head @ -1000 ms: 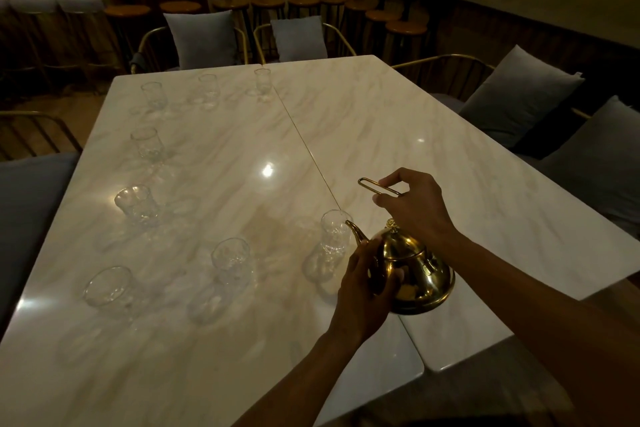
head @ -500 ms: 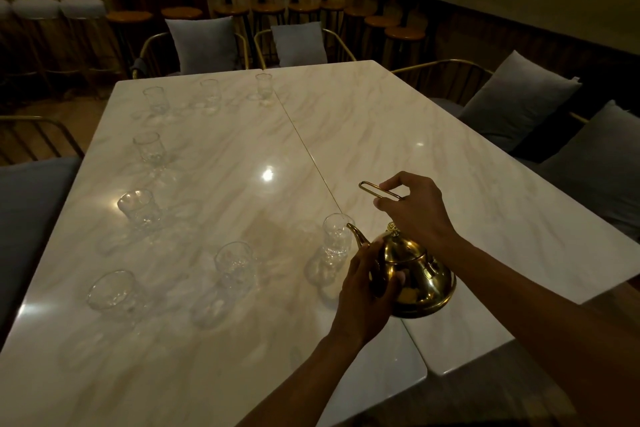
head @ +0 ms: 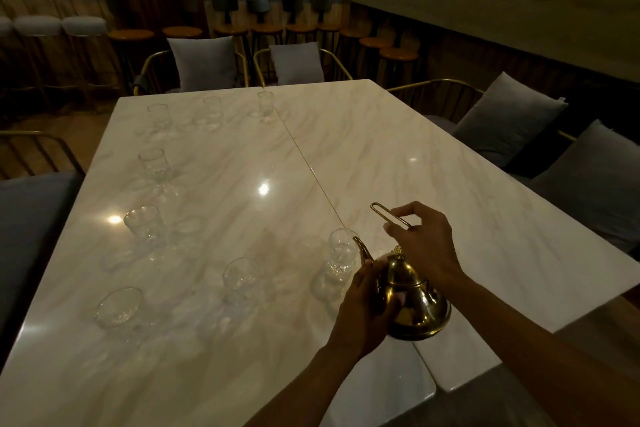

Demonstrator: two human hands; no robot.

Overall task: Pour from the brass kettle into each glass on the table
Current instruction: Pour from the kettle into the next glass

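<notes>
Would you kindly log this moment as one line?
right hand: grips kettle handle | left hand: touches brass kettle | spout: at nearest glass

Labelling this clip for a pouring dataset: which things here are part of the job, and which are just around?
Part of the job: kettle, held by right hand at its handle and left hand on its body; eight glasses, nearest, next.

Just around: table, cushions, stools.
</notes>
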